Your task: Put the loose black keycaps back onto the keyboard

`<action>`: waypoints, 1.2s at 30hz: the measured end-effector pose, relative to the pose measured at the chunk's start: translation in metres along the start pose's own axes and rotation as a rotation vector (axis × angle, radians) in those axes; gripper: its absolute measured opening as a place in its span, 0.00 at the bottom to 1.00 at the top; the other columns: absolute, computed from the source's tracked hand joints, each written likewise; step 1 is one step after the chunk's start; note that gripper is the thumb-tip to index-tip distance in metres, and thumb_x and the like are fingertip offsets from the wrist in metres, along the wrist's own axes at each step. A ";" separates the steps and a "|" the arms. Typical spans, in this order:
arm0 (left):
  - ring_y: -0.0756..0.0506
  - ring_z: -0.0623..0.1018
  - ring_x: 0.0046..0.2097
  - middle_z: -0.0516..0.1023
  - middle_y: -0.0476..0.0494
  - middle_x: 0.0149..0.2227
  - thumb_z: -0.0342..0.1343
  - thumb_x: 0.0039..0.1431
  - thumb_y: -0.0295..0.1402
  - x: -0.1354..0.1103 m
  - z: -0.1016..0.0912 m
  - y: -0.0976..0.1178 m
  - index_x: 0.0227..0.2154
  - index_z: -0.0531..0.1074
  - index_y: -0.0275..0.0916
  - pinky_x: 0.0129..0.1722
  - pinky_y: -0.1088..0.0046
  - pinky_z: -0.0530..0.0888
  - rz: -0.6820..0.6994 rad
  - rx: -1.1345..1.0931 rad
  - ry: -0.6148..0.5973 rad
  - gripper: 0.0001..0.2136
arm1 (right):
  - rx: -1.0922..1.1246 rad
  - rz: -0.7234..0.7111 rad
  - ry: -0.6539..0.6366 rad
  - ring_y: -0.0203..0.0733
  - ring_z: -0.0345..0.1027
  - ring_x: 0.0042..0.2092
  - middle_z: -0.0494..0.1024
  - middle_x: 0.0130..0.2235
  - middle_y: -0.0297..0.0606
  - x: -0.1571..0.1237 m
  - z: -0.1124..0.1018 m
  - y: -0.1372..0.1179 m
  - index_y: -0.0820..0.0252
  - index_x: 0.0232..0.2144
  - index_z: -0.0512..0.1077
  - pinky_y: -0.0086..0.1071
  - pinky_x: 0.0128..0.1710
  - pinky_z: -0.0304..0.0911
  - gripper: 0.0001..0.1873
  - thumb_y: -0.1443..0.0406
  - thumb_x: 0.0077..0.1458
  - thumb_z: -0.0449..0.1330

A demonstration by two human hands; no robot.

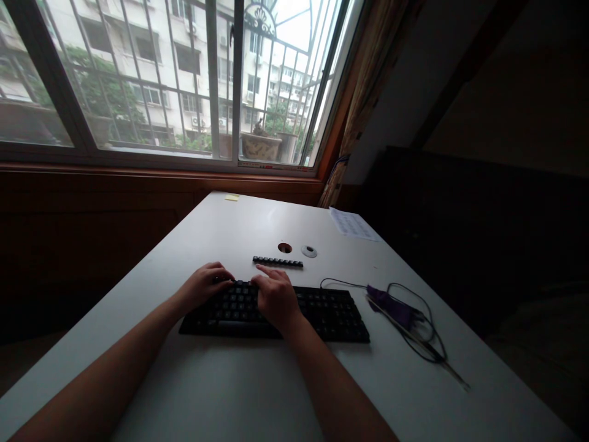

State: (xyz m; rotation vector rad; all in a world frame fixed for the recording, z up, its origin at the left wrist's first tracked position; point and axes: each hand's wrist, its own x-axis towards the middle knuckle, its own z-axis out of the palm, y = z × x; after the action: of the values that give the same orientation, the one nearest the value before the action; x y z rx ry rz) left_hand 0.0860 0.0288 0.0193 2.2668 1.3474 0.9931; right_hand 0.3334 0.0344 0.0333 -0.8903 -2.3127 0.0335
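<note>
Keyboard (pixel 331 313): black, flat on the white surface (pixel 211 368) in front of me; its near edge faces a broad strip of surface between my forearms.
My left hand (pixel 202 285): at the keyboard's far left corner, fingers bent over the upper keys; I cannot tell whether they grip anything.
My right hand (pixel 276 298): over the middle keys, index finger stretched forward, the others curled; whether thumb and fingers pinch something, I cannot tell.
Keycap row (pixel 278 262): a straight line just beyond the keyboard's far edge, its left end near my right index fingertip.
Cable hole (pixel 284 248) and ring cover (pixel 309 251): side by side beyond the keycap row.
Far edge: yellow sticky note (pixel 232 197) by the left corner, printed sheet (pixel 353 224) at the right corner.
Right side: cable (pixel 345 282), purple cloth (pixel 391 307) and slim tool (pixel 435 354) take up the space between keyboard and right edge.
Left side: open surface runs past my left forearm to the edge.
</note>
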 end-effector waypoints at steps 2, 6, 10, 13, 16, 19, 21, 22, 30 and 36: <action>0.44 0.77 0.39 0.77 0.44 0.37 0.58 0.62 0.40 0.000 0.000 -0.001 0.37 0.81 0.42 0.41 0.68 0.73 -0.001 -0.003 0.002 0.10 | 0.002 0.005 -0.005 0.44 0.65 0.60 0.80 0.49 0.45 0.000 0.000 -0.001 0.59 0.39 0.75 0.41 0.59 0.55 0.17 0.78 0.51 0.53; 0.44 0.77 0.40 0.76 0.44 0.37 0.58 0.63 0.40 0.001 0.000 -0.002 0.38 0.81 0.42 0.42 0.68 0.73 -0.001 -0.011 0.002 0.10 | 0.016 0.007 -0.019 0.44 0.65 0.60 0.80 0.50 0.44 0.000 0.001 -0.001 0.58 0.41 0.75 0.42 0.59 0.55 0.18 0.78 0.51 0.53; 0.44 0.77 0.40 0.76 0.44 0.37 0.58 0.63 0.40 0.001 0.000 -0.002 0.38 0.81 0.42 0.42 0.69 0.73 0.002 -0.011 0.013 0.09 | 0.017 0.024 0.002 0.44 0.65 0.60 0.78 0.52 0.46 -0.001 0.003 -0.001 0.59 0.41 0.75 0.43 0.60 0.55 0.19 0.78 0.52 0.53; 0.44 0.77 0.40 0.77 0.44 0.37 0.59 0.62 0.39 0.000 0.000 -0.002 0.37 0.81 0.42 0.42 0.69 0.73 0.004 -0.009 0.040 0.09 | 0.018 0.033 0.011 0.43 0.64 0.61 0.78 0.52 0.47 -0.001 0.005 -0.001 0.59 0.42 0.75 0.43 0.62 0.52 0.19 0.78 0.52 0.53; 0.45 0.77 0.39 0.77 0.44 0.36 0.60 0.61 0.40 0.001 0.000 -0.002 0.36 0.81 0.41 0.41 0.69 0.73 0.003 -0.013 0.056 0.09 | 0.021 0.031 -0.001 0.43 0.65 0.60 0.78 0.52 0.46 -0.001 0.005 -0.001 0.59 0.42 0.75 0.44 0.62 0.52 0.19 0.78 0.52 0.53; 0.45 0.77 0.38 0.77 0.44 0.36 0.58 0.62 0.41 0.001 -0.001 -0.004 0.36 0.80 0.41 0.40 0.69 0.74 -0.019 -0.061 0.076 0.10 | 0.027 0.036 0.006 0.43 0.65 0.60 0.78 0.52 0.46 -0.001 0.005 -0.002 0.59 0.42 0.75 0.43 0.62 0.52 0.19 0.78 0.53 0.53; 0.45 0.78 0.39 0.77 0.44 0.37 0.57 0.63 0.42 0.001 -0.002 -0.007 0.36 0.80 0.41 0.40 0.69 0.74 -0.049 -0.109 0.096 0.12 | 0.032 0.036 0.005 0.42 0.66 0.60 0.79 0.51 0.46 -0.001 0.005 -0.002 0.59 0.42 0.75 0.43 0.62 0.53 0.19 0.78 0.53 0.53; 0.44 0.78 0.39 0.77 0.44 0.37 0.56 0.64 0.43 0.001 -0.002 -0.009 0.36 0.80 0.41 0.39 0.69 0.74 -0.069 -0.128 0.107 0.13 | 0.033 0.038 0.005 0.43 0.66 0.60 0.79 0.51 0.46 -0.001 0.005 -0.001 0.59 0.42 0.75 0.43 0.62 0.52 0.19 0.78 0.53 0.53; 0.42 0.77 0.40 0.79 0.42 0.39 0.55 0.61 0.50 0.000 -0.023 -0.026 0.36 0.79 0.40 0.41 0.66 0.74 -0.267 -0.095 0.194 0.18 | 0.027 0.033 0.003 0.43 0.64 0.61 0.80 0.50 0.45 -0.001 0.005 -0.001 0.58 0.42 0.76 0.45 0.62 0.52 0.20 0.79 0.53 0.52; 0.40 0.78 0.43 0.81 0.43 0.40 0.57 0.58 0.50 -0.011 -0.052 -0.034 0.37 0.79 0.41 0.44 0.64 0.72 -0.380 -0.162 -0.007 0.17 | 0.024 0.023 0.022 0.43 0.63 0.61 0.79 0.50 0.46 -0.001 0.004 -0.002 0.59 0.42 0.76 0.44 0.63 0.51 0.19 0.78 0.53 0.52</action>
State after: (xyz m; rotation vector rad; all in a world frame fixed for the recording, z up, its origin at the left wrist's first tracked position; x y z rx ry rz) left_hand 0.0242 0.0322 0.0321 1.8052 1.5570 0.9213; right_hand 0.3301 0.0327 0.0300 -0.9015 -2.2768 0.0604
